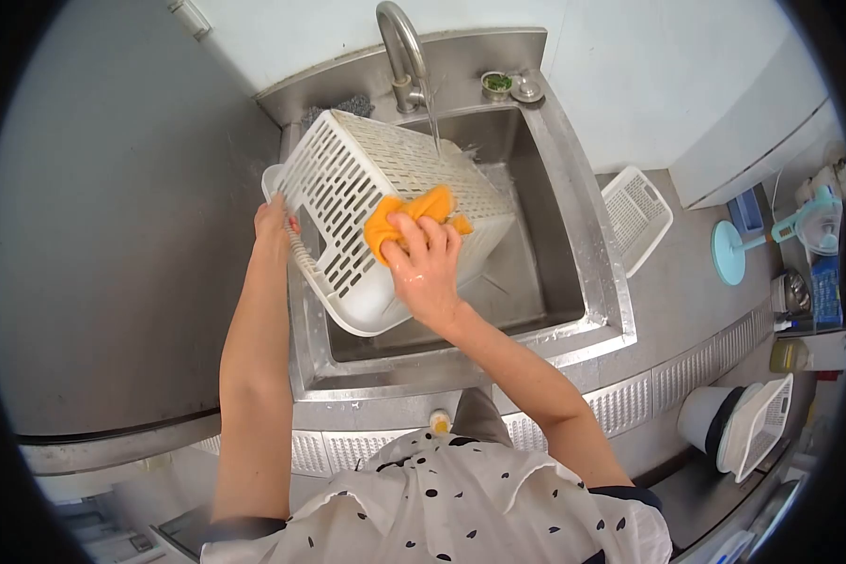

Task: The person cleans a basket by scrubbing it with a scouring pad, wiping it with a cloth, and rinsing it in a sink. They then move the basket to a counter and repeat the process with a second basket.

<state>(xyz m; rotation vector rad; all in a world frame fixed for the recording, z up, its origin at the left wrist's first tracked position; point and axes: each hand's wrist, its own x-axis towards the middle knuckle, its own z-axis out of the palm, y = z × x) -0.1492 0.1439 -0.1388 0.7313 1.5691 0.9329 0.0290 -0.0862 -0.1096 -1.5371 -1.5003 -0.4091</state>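
Observation:
A white slotted plastic basket (414, 164) lies tilted on its side over the steel sink (559, 244). My left hand (274, 222) grips its rim at the left; part of the fingers is hidden behind the rim. With bent fingers, my right hand (425, 268) presses an orange cloth (409, 211) against the basket's side near the corner. Water runs from the faucet (404, 56) onto the basket's far side.
A small strainer with green scraps (496, 85) sits on the sink's back ledge, beside a dark scouring pad (352, 105). At right, a white basket (637, 218) stands on the floor near a light-blue round-based stand (728, 252). A steel panel (141, 235) borders the left.

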